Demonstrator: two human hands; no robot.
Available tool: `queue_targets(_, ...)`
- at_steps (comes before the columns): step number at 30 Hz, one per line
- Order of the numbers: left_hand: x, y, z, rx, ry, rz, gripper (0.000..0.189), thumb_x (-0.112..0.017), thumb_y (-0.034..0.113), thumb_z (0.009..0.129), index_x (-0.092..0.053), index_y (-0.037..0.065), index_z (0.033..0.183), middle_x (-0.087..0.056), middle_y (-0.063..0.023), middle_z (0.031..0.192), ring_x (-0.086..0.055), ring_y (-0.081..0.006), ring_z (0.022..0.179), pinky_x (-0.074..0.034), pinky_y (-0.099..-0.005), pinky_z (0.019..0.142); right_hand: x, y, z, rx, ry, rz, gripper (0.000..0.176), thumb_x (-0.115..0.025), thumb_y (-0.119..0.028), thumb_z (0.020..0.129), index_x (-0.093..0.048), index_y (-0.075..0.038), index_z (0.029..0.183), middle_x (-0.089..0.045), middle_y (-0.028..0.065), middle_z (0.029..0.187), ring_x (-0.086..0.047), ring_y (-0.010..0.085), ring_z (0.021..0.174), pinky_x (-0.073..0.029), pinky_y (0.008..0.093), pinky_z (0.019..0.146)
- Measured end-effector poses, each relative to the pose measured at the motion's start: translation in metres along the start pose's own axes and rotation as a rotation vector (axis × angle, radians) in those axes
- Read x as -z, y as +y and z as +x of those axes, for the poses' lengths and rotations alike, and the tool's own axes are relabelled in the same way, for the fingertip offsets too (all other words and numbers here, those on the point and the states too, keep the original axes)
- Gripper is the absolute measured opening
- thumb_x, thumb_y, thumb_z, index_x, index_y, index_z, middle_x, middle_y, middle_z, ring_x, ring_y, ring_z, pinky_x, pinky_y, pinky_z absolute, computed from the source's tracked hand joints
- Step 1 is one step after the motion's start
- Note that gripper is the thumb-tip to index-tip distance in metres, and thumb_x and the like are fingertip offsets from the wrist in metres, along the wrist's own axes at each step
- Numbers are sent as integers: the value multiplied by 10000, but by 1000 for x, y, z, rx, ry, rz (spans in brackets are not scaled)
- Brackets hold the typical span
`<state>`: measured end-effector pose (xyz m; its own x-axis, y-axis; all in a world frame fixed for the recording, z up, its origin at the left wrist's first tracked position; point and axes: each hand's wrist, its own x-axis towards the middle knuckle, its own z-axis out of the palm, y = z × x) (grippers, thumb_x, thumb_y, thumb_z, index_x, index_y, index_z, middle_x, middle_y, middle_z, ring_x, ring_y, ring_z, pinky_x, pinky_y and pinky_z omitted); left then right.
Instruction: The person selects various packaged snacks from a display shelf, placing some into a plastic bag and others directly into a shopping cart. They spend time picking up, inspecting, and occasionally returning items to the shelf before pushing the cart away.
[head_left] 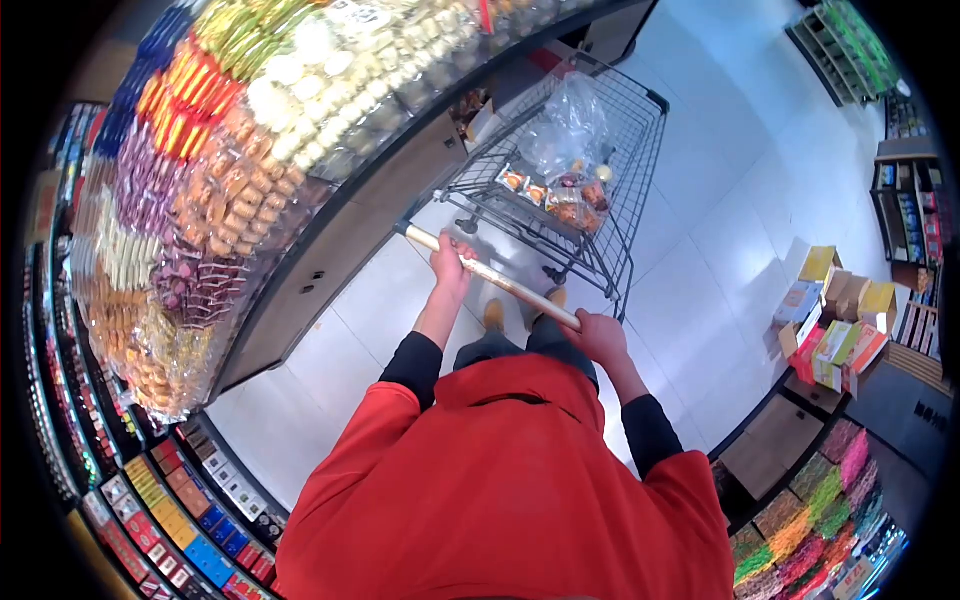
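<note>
Head view, shop aisle, one wire cart (628,190) ahead of the wearer, standing on a pale tiled floor (720,260), beside a cabinet (330,265) topped with bagged snacks (235,205). Bar (500,280): pale, straight, dark-capped at its left end, set crosswise at the near side of the cart and apparently its handle; the joint is not clear. Left hand (449,258): fingers curled around the bar, toward the capped end. Right hand (598,338): fingers closed around the bar's other end, well apart from the left; the fingertips are hidden. Contents of cart: one clear bag (570,125), crumpled, at the far part; several small packets (565,195), lying nearer the wearer. Handling, as judged: frame stiff, load light, the whole easy to roll on its casters (553,273) but apt to swing if pushed from one side; bar smooth, perhaps a little slippery, best taken near both ends with even pressure. Bag judged soft and slick, best gathered by its top; packets judged light, contents possibly crushable, best lifted by their edges. Also present: cartons (845,345) at right, boxed goods (190,500) at lower left, a red top (510,480) on the wearer.
</note>
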<state>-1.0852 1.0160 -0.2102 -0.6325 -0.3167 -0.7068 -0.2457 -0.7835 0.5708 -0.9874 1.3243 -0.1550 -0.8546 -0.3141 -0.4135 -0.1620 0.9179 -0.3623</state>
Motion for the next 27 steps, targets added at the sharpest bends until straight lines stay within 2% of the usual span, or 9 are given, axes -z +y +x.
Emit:
queue_targets(6, 28, 13, -10, -2, -50, -7, 323, -549, 338, 1011, -393, 98, 861, -396, -18, 631, -439, -167, 538, -444, -366, 525, -29, -34, -18, -21, 39, -32, 469, -597, -567, 908, -635, -103, 844, -667, 154, 694, -668, 373, 664, -527, 501, 607)
queue_targets(10, 59, 12, -20, -89, -113, -6, 320, -543, 322, 1012, -379, 96, 856, -388, -16, 619, -437, -159, 520, -459, -370, 516, -51, -52, -38, -13, 36, 1, 480, -589, -575, 907, -651, -103, 847, -669, 159, 706, -664, 380, 667, -524, 505, 614)
queue_targets(16, 105, 3, -51, -144, -26, -13, 359, -548, 297, 1006, -386, 80, 770, -399, -22, 590, -433, -153, 461, -430, -338, 446, -75, -67, -82, 4, 4, 32, 492, -579, -584, 911, -657, -103, 842, -671, 168, 718, -666, 390, 694, -521, 514, 630)
queue_targets(18, 130, -7, -50, -133, 3, -32, 411, -554, 353, 1010, -395, 91, 736, -421, -32, 573, -435, -155, 426, -408, -328, 393, -89, -73, -94, -28, 22, 0, 490, -584, -575, 913, -654, -97, 832, -671, 171, 715, -662, 399, 690, -520, 514, 628)
queue_targets(19, 140, -13, -51, -185, 67, 46, 417, -576, 365, 1002, -419, 86, 734, -451, -39, 573, -456, -160, 424, -424, -320, 399, -98, -76, -102, 39, 15, 4, 490, -584, -575, 913, -654, -97, 832, -671, 171, 715, -662, 399, 690, -520, 514, 628)
queue_targets(20, 153, -15, -53, -179, 35, -19, 427, -592, 369, 993, -432, 76, 726, -469, -43, 576, -476, -162, 430, -434, -314, 401, -106, -75, -108, 45, 48, 1, 492, -592, -570, 911, -654, -89, 826, -661, 179, 693, -657, 409, 675, -515, 524, 615)
queue_targets(23, 175, -19, -73, -211, 118, 4, 357, -609, 346, 981, -454, 45, 866, -507, -67, 645, -504, -165, 457, -462, -343, 422, -125, -80, -130, 135, 93, 3, 495, -604, -560, 910, -653, -76, 815, -648, 195, 665, -652, 424, 657, -510, 537, 597)
queue_targets(24, 182, -19, -85, -240, 128, 34, 348, -613, 321, 967, -465, 51, 805, -489, -62, 629, -510, -189, 482, -496, -373, 476, -129, -82, -137, 129, 117, 11, 495, -608, -553, 911, -653, -71, 810, -646, 202, 659, -652, 428, 653, -509, 540, 592)
queue_targets(27, 206, -29, -129, -281, 141, 24, 338, -604, 310, 969, -465, 43, 815, -489, -59, 627, -517, -184, 485, -494, -368, 469, -136, -93, -180, 122, 115, 25, 493, -615, -531, 916, -648, -55, 794, -649, 216, 666, -656, 434, 659, -516, 535, 594)
